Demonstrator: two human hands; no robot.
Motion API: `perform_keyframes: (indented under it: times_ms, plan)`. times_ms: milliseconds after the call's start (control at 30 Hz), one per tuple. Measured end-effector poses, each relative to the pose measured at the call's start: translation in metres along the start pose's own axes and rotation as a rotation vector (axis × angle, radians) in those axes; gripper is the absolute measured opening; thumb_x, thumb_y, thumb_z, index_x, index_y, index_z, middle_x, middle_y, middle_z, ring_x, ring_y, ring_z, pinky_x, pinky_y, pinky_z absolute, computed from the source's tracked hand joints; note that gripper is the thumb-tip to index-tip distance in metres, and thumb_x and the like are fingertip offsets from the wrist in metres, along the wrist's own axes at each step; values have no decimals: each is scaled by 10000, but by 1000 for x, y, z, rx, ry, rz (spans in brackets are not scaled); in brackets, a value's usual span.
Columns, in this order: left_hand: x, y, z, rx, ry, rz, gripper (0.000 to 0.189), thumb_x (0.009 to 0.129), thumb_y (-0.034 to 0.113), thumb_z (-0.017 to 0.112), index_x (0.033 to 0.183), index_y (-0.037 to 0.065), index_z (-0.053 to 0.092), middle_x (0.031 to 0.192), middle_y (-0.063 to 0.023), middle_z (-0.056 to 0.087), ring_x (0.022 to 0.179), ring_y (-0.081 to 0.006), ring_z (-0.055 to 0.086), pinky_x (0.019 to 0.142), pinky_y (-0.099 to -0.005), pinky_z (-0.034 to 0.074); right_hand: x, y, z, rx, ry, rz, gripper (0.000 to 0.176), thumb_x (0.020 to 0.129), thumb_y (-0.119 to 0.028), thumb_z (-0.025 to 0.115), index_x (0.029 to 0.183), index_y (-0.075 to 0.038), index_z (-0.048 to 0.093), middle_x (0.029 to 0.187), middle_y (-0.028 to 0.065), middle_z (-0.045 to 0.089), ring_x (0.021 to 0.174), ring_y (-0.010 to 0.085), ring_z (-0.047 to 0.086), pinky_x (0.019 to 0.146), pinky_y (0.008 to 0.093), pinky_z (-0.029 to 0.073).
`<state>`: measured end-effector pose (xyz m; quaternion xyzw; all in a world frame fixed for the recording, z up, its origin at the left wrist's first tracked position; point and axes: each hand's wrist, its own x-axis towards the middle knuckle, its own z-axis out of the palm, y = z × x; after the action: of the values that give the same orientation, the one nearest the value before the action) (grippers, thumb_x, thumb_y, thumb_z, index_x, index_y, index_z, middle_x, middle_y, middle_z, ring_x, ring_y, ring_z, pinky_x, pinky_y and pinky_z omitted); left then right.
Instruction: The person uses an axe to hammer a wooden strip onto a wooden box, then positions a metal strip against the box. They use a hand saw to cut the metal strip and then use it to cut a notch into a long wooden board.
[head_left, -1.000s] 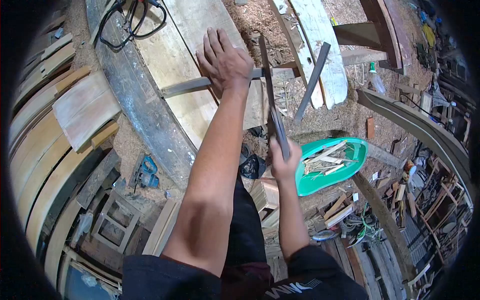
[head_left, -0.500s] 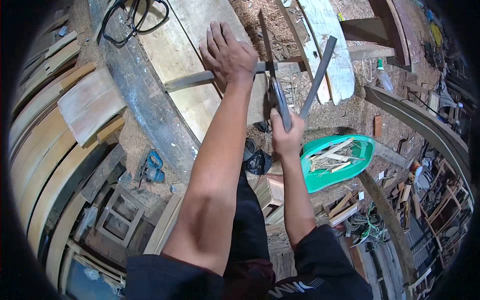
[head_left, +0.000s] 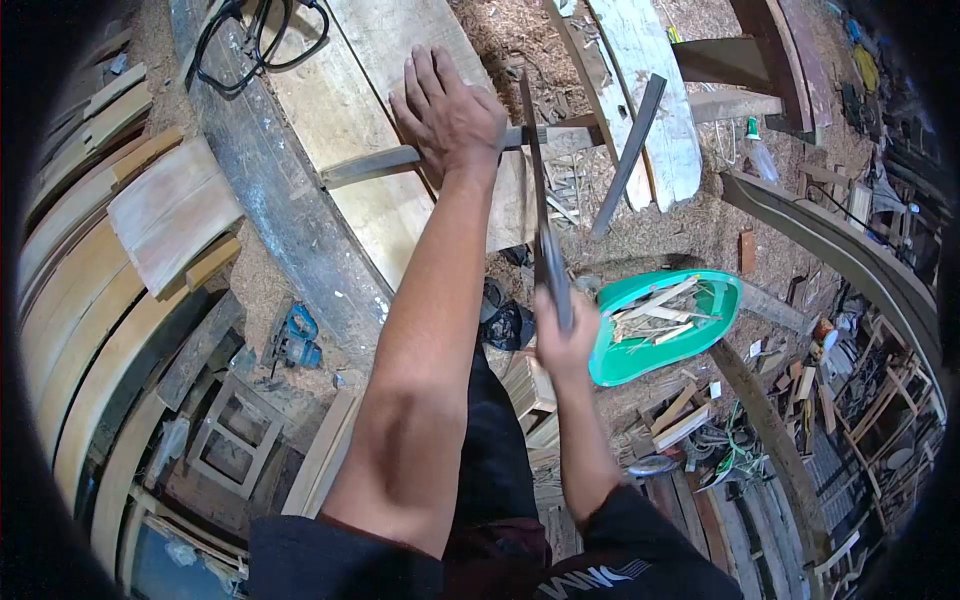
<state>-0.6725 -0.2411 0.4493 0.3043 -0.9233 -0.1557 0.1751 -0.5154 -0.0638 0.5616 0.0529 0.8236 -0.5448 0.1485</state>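
Observation:
My left hand (head_left: 455, 120) lies flat with its fingers stretched out, over a narrow wooden strip (head_left: 372, 166) that crosses the pale boards (head_left: 345, 95). My right hand (head_left: 568, 335) is wrapped round the handle of a handsaw (head_left: 541, 205). The saw's long thin blade points away from me and crosses the strip just right of my left hand. Whether the teeth are inside the wood I cannot make out. To the right of the blade, the strip continues toward a white-painted plank (head_left: 655, 105).
A dark flat bar (head_left: 630, 155) lies across the planks. Near my right forearm stands a green tub (head_left: 655, 365) with wood offcuts. A black cable (head_left: 208, 75) is at upper left, a blue power tool (head_left: 300, 335) on the left floor. Curved timbers (head_left: 100, 330) line the left side.
My right hand has drawn the saw back toward my body, so its handle sits lower. My left hand stays pressed on the strip; the whole view has shifted slightly.

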Motion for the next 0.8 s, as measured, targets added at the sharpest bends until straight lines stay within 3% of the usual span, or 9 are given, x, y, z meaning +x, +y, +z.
perform_keyframes:
  times_ms: [100, 267, 367, 433, 500, 600, 667, 767, 800]
  plan:
    - [5, -3, 5, 0, 16, -7, 632, 813, 206, 503, 1414, 21, 441, 1531, -180, 351, 1453, -314, 260, 1192, -550, 79, -50, 3, -15, 55, 45, 134, 218, 866, -93, 652, 688, -13, 557, 558, -6, 462, 528, 54, 434, 485, 258, 369]
    - [-1, 0, 1, -20, 63, 5, 583, 848, 208, 478, 1404, 35, 473, 1506, -171, 401, 1424, -320, 326, 1175, -546, 128, 59, -2, 15, 31, -40, 103, 264, 908, -162, 643, 711, -8, 558, 555, 17, 457, 517, 69, 408, 480, 287, 351]
    - [-2, -1, 2, 5, 55, 3, 589, 838, 206, 484, 1403, 40, 474, 1503, -169, 407, 1419, -320, 334, 1175, -544, 138, 28, 2, 7, 49, -22, 175, 257, 903, -152, 649, 706, -13, 561, 546, 13, 451, 522, 70, 420, 482, 290, 354]
    - [-4, -1, 1, 5, 49, 9, 590, 834, 205, 486, 1401, 42, 475, 1504, -169, 407, 1419, -319, 335, 1175, -543, 146, -27, 6, -11, -4, -16, 62, 195, 896, -124, 642, 752, -4, 588, 561, -3, 475, 535, 62, 444, 492, 268, 369]
    - [6, -2, 2, 15, 68, 7, 590, 831, 204, 486, 1399, 45, 476, 1504, -169, 406, 1421, -317, 334, 1175, -543, 151, -46, 9, -14, 92, 25, 100, 190, 900, -124, 632, 762, 2, 596, 574, -13, 488, 544, 55, 454, 500, 258, 378]
    - [-1, 0, -1, 3, 50, -1, 587, 832, 204, 485, 1398, 47, 476, 1504, -172, 404, 1427, -315, 327, 1178, -544, 153, 14, 18, 8, 89, 6, 173, 277, 902, -147, 652, 687, -18, 535, 542, -18, 438, 523, 62, 416, 479, 283, 346]
    - [1, 1, 0, 10, 51, 2, 588, 834, 203, 482, 1401, 49, 473, 1505, -172, 404, 1427, -314, 328, 1177, -544, 155, 65, 6, 25, 17, 7, 54, 290, 907, -168, 648, 692, -13, 529, 536, 13, 430, 518, 68, 407, 471, 305, 339]
    - [-2, 1, -3, 17, 26, -3, 588, 842, 204, 471, 1407, 42, 465, 1506, -172, 400, 1428, -313, 326, 1176, -543, 156, 29, 4, 9, 33, -19, 131, 252, 900, -149, 654, 718, -5, 557, 541, 25, 441, 526, 70, 424, 479, 300, 360]
    - [-2, 1, -4, 18, 24, -5, 589, 844, 205, 469, 1409, 40, 462, 1507, -172, 399, 1428, -312, 325, 1176, -543, 156, 1, -2, 2, 27, 25, 37, 199, 893, -121, 654, 746, -6, 586, 549, 19, 454, 535, 68, 439, 490, 284, 378]
